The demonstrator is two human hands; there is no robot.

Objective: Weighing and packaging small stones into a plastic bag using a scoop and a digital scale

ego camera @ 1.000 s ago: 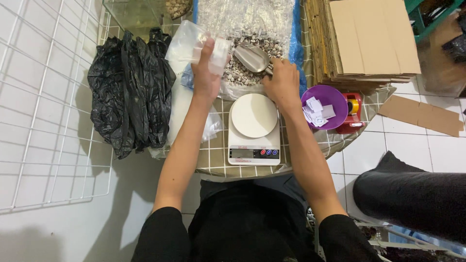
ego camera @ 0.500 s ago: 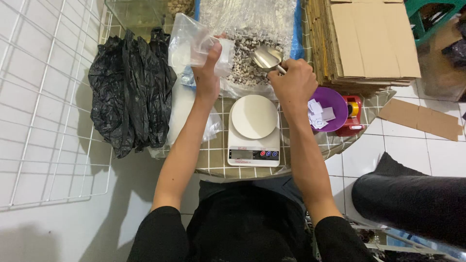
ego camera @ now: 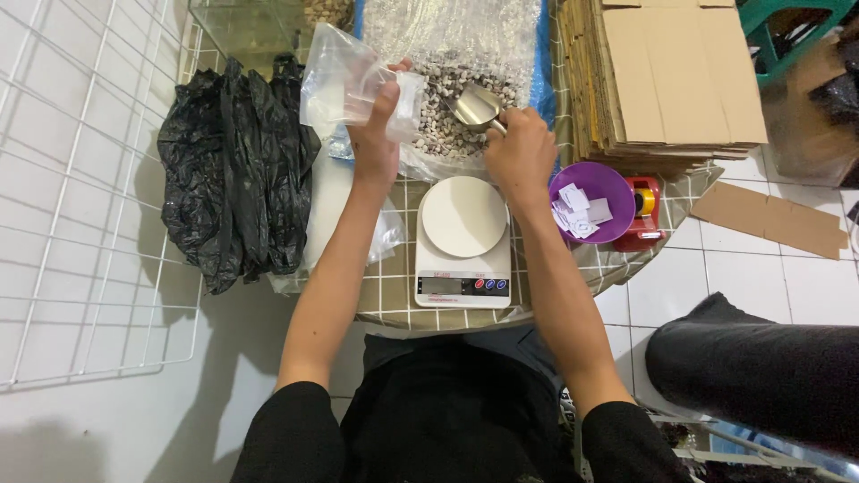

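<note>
My left hand (ego camera: 376, 134) holds a small clear plastic bag (ego camera: 344, 80) up over the table's far side. My right hand (ego camera: 521, 152) grips the handle of a metal scoop (ego camera: 474, 107), whose bowl lies in a big clear sack of small pale pebbles (ego camera: 456, 63). Just below both hands stands a white digital kitchen scale (ego camera: 463, 241) with a round white platform, nothing on it.
A pile of black plastic bags (ego camera: 237, 170) lies at the left. A purple bowl with paper slips (ego camera: 591, 204) and a red tape dispenser (ego camera: 642, 210) sit right of the scale. Flat cardboard sheets (ego camera: 667, 76) are stacked behind. A white wire grid (ego camera: 72, 179) stands at the far left.
The right hand has swung the scoop up and toward the left, into the pebble sack. The left hand has lifted the clear bag slightly higher.
</note>
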